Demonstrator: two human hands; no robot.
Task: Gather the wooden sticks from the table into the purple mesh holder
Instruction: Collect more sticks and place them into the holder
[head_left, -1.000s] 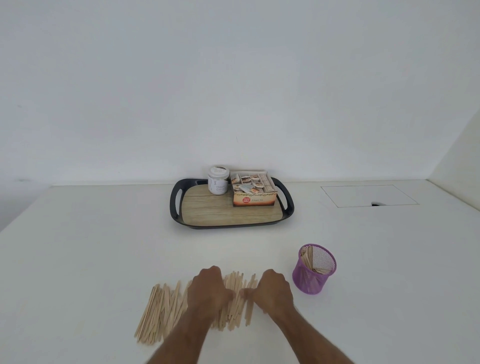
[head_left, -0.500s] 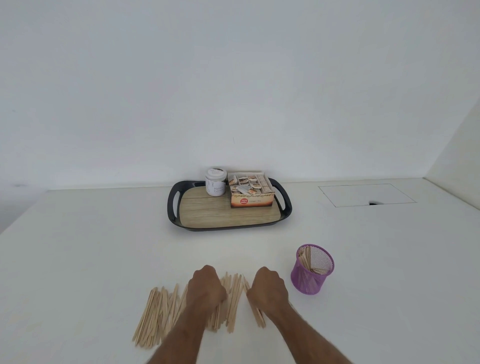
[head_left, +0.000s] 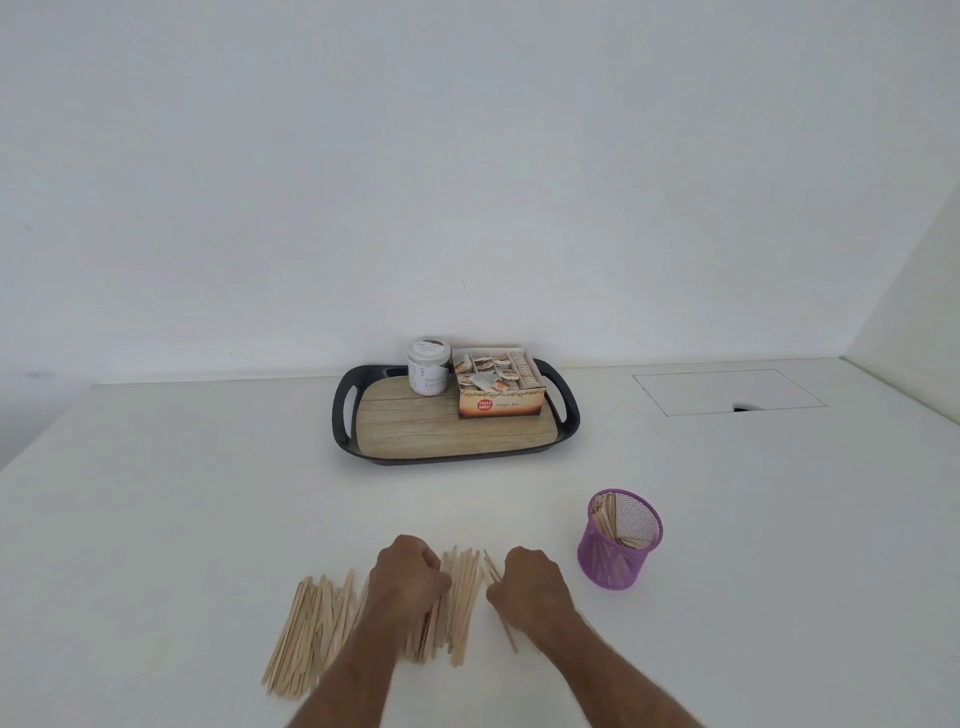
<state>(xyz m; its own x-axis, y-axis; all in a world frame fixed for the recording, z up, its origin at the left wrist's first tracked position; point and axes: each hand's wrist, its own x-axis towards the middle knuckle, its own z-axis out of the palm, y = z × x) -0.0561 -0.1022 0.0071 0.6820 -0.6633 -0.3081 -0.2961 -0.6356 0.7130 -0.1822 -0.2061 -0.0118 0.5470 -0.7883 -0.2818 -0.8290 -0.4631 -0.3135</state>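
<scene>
A spread of thin wooden sticks (head_left: 311, 631) lies on the white table near its front edge. My left hand (head_left: 408, 577) rests fisted on the middle of the pile, fingers curled over sticks there. My right hand (head_left: 530, 584) is closed on a few sticks at the pile's right end; their tips poke out above and below the fist. The purple mesh holder (head_left: 618, 540) stands upright just right of my right hand, with several sticks leaning inside it.
A black tray (head_left: 569, 415) with a wood-look floor sits at the back centre, carrying a white jar (head_left: 428, 366) and an open tea box (head_left: 498, 384). A rectangular hatch (head_left: 727, 389) lies flush in the table at the back right. Walls close the back and right.
My right hand has drawn a few sticks away from the pile toward the right, opening a gap. My left hand stays on the pile.
</scene>
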